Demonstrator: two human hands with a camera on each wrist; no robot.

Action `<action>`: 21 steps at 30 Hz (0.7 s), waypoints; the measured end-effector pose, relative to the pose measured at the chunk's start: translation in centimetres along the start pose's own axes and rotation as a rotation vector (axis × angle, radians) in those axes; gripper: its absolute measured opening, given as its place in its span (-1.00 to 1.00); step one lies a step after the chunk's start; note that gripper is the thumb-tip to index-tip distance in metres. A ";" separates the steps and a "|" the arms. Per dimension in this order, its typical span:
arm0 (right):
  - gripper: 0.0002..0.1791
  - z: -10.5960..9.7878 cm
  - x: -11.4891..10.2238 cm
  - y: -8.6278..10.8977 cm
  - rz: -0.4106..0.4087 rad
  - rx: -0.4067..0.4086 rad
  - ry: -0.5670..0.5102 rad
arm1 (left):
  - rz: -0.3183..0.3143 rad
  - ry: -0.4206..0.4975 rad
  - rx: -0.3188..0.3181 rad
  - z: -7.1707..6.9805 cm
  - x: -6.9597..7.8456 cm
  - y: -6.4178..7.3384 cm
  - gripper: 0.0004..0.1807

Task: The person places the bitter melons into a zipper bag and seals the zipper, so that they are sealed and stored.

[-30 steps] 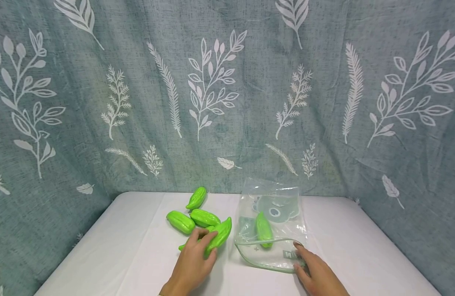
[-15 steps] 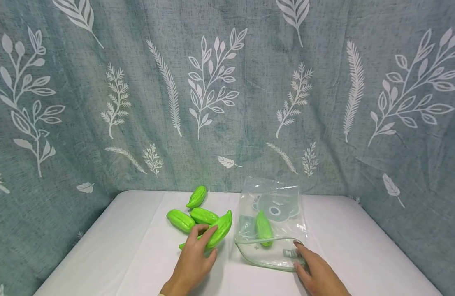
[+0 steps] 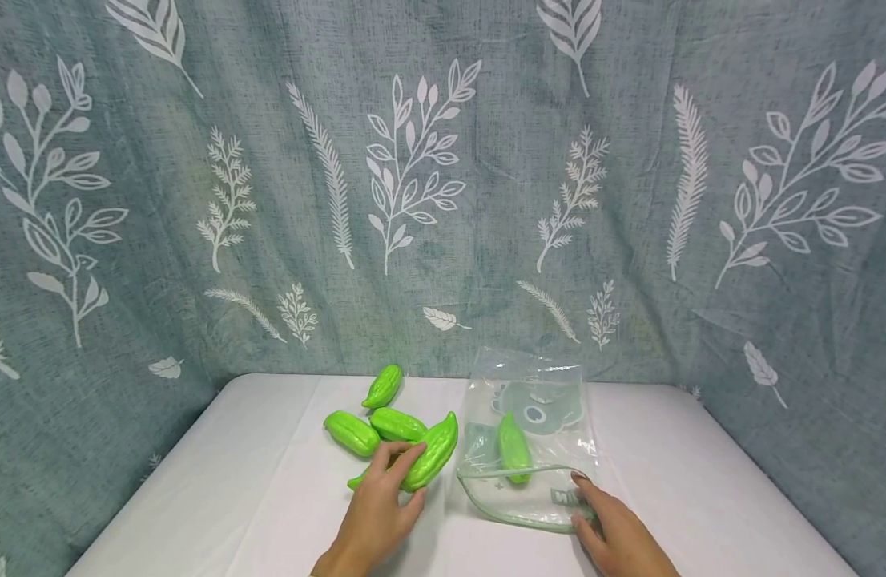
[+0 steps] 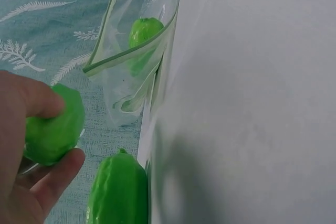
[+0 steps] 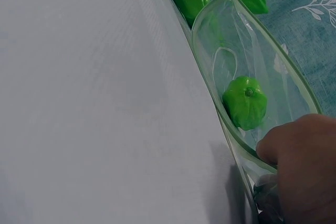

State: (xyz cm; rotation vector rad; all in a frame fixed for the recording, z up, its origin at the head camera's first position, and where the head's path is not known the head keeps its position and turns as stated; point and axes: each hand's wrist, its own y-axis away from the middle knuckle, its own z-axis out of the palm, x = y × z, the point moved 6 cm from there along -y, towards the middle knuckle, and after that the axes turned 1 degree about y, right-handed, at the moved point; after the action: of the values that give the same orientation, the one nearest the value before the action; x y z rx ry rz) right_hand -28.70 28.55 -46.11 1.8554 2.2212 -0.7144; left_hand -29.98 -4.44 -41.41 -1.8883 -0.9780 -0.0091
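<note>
My left hand [image 3: 374, 501] pinches a bright green bitter melon [image 3: 436, 457], its pointed tip up and to the right. In the left wrist view the thumb and fingers clasp the held melon's [image 4: 63, 124] end. Another bitter melon [image 3: 356, 482] lies partly hidden behind that hand. To the right is a clear zip bag [image 3: 518, 509] with a pale green rim and a printed cartoon face, its mouth gaping toward me. One bitter melon [image 5: 245, 103] lies inside it. My right hand [image 3: 619, 529] grips the bag's right corner at the mouth, thumb and fingers on the rim.
Several bitter melons lie left of the bag: one at the far side [image 3: 383, 386], one at the left [image 3: 352, 433] and one between [image 3: 398, 424]. A white-covered table [image 3: 270, 481] carries everything. Behind it hangs a blue-green leaf-patterned curtain [image 3: 486, 240].
The bitter melon in my left hand has risen off the others and shifted slightly right, its tip turning more upright. My right hand and the bag stay in place.
</note>
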 end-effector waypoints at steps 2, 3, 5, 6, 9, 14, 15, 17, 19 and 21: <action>-0.37 0.0 0.0 0.0 -0.002 0.000 0.001 | 0.003 0.023 -0.020 0.1 0.1 0.0 -0.31; -0.37 0.0 0.0 0.0 -0.004 0.001 0.001 | 0.001 0.034 -0.032 0.2 0.2 0.1 -0.31; -0.37 0.0 0.0 0.0 -0.002 0.002 0.000 | -0.003 0.049 -0.052 0.3 0.3 0.1 -0.32; -0.37 0.0 0.1 0.0 -0.003 0.006 0.001 | -0.004 0.052 -0.058 0.3 0.4 0.1 -0.33; -0.38 0.0 0.0 0.0 -0.010 0.014 0.000 | -0.011 0.060 -0.071 0.3 0.5 0.2 -0.33; -0.37 -0.2 -0.1 0.1 -0.023 0.022 -0.002 | 0.006 0.076 -0.079 0.4 0.8 0.2 -0.33; -0.37 -0.2 -0.1 0.1 -0.023 0.022 -0.003 | 0.013 0.085 -0.084 0.5 0.8 0.2 -0.33; -0.37 -0.2 -0.1 0.2 -0.022 0.021 -0.004 | 0.030 0.092 -0.096 0.6 1.0 0.3 -0.34; -0.36 -0.2 -0.1 0.2 -0.020 0.020 -0.005 | 0.058 0.105 -0.104 0.7 1.2 0.3 -0.34; -0.36 -0.1 -0.1 0.2 -0.020 0.020 -0.005 | 0.089 0.112 -0.107 0.7 1.5 0.4 -0.34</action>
State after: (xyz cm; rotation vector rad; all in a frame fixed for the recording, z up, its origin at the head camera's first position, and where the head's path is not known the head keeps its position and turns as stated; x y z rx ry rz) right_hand -28.48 28.54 -46.00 1.8406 2.2406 -0.7473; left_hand -28.99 -3.08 -41.46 -2.0051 -0.8311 -0.1154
